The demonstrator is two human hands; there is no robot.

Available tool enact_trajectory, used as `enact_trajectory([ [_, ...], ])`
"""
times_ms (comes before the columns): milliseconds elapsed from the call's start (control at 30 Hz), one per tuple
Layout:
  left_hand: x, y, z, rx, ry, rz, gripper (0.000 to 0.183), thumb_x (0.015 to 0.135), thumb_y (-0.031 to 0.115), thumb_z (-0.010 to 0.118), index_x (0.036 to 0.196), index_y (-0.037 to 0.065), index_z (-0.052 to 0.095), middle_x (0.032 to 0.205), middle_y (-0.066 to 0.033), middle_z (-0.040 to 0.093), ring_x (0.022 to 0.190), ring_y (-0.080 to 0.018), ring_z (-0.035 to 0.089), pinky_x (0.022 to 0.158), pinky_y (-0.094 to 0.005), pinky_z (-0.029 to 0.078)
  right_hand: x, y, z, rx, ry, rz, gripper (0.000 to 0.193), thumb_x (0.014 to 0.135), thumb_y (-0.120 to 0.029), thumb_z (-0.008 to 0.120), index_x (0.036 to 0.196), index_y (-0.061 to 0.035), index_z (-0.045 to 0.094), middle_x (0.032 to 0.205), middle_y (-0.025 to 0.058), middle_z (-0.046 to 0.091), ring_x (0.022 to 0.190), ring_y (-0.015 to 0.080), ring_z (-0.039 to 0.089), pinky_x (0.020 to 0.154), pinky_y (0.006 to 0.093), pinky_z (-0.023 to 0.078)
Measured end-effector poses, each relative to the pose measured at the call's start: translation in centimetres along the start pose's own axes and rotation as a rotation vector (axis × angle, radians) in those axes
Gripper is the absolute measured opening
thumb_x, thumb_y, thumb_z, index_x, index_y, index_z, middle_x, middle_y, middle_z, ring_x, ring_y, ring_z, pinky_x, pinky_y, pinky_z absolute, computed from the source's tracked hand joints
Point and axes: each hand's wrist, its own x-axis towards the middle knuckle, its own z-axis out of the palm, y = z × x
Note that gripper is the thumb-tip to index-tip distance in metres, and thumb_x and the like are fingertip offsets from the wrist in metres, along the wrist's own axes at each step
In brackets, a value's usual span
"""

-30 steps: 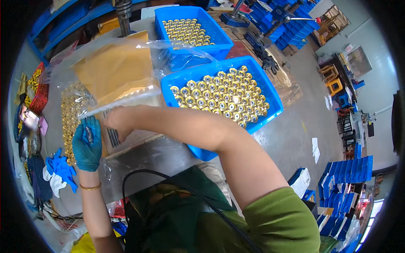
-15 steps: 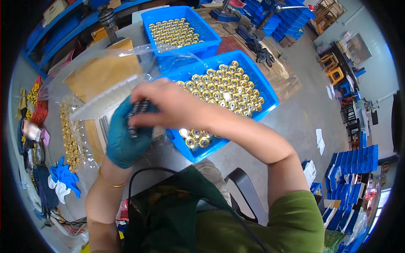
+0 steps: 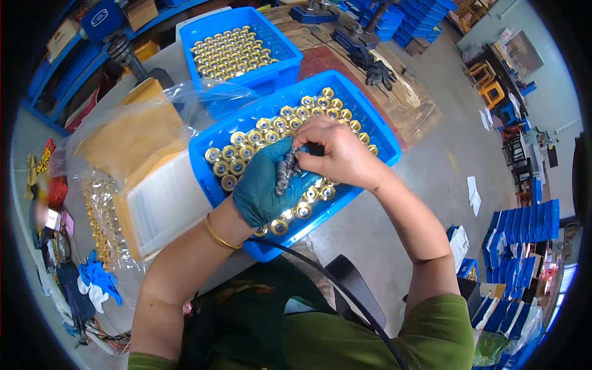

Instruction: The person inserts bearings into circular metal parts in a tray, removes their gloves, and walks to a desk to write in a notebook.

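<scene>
My left hand [image 3: 262, 188], in a teal glove, is closed around several small dark ribbed metal parts [image 3: 285, 174] lying across its palm and fingers. My bare right hand [image 3: 342, 151] meets it from the right, thumb and fingers pinched on the ends of the same parts. Both hands are over a blue plastic bin [image 3: 341, 85], where round gold-coloured metal fittings [image 3: 238, 137] with dark centres stand in rows. My hands and forearms cover some of these fittings. Exactly what kind the dark parts are I cannot tell.
Behind stands a second blue bin [image 3: 280, 44] of similar fittings. To the left lie a whitish plastic tray [image 3: 166, 206], brown cardboard [image 3: 132, 139] and clear plastic film. Black gloves [image 3: 377, 74] rest on the wooden bench [image 3: 410, 114]. A black cable [image 3: 320, 268] crosses before my body.
Both hands have moved right, from above the whitish tray to over the near bin, the dark parts still in the left. The tray, tilted up before, now lies flat.
</scene>
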Motion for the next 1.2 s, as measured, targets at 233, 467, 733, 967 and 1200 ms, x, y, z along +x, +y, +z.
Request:
enact_trajectory([
  [233,1.3,-0.4,-1.0,-0.734,0.220,-0.279,0.043,0.094,0.011,0.039,0.129,-0.015,0.036,0.131,-0.0277,0.043,0.127,-0.0340,0.041,0.111,-0.0406,0.033,-3.2,6.6,-3.4,-0.342,0.220,0.364,0.019,0.074,-0.014,0.064,0.088,-0.0021,0.067,0.091,0.0121,0.066,0.090,0.0278,0.062,0.081,0.0384,0.048],
  [467,1.2,0.0,-2.3,-0.750,0.226,-0.200,0.046,0.094,0.014,0.042,0.132,-0.012,0.035,0.133,-0.0287,0.042,0.128,-0.0343,0.040,0.111,-0.0422,0.032,-3.6,8.2,-3.0,-0.850,-0.160,0.176,0.014,0.075,-0.016,0.064,0.084,-0.0056,0.068,0.088,0.0042,0.066,0.095,0.0211,0.058,0.082,0.0397,0.044],
  [733,-0.9,1.0,-2.1,-0.621,0.235,-0.135,0.046,0.095,0.019,0.040,0.132,-0.008,0.039,0.133,-0.0221,0.047,0.124,-0.0289,0.046,0.107,-0.0406,0.036,-1.2,-2.3,1.4,-0.062,0.097,-0.031,0.017,0.076,-0.013,0.072,0.089,-0.0037,0.068,0.073,0.0105,0.061,0.068,0.0273,0.059,0.063,0.0372,0.048],
  [967,-2.3,-0.4,-2.6,-0.291,0.218,0.029,0.041,0.096,0.014,0.038,0.132,-0.005,0.043,0.123,-0.0155,0.056,0.111,-0.0219,0.056,0.099,-0.0354,0.044,-1.5,-3.8,4.1,-0.091,0.054,-0.141,0.022,0.073,-0.009,0.072,0.093,-0.0020,0.068,0.075,0.0103,0.061,0.071,0.0241,0.059,0.064,0.0350,0.049],
  [1200,-2.9,-0.8,-2.6,-0.459,0.203,-0.119,0.042,0.094,0.013,0.042,0.131,-0.008,0.041,0.130,-0.0196,0.050,0.120,-0.0277,0.050,0.103,-0.0387,0.041,-1.9,-3.4,1.6,0.099,0.015,0.213,0.017,0.076,-0.012,0.068,0.090,-0.0030,0.063,0.079,0.0116,0.064,0.072,0.0230,0.065,0.065,0.0341,0.051],
])
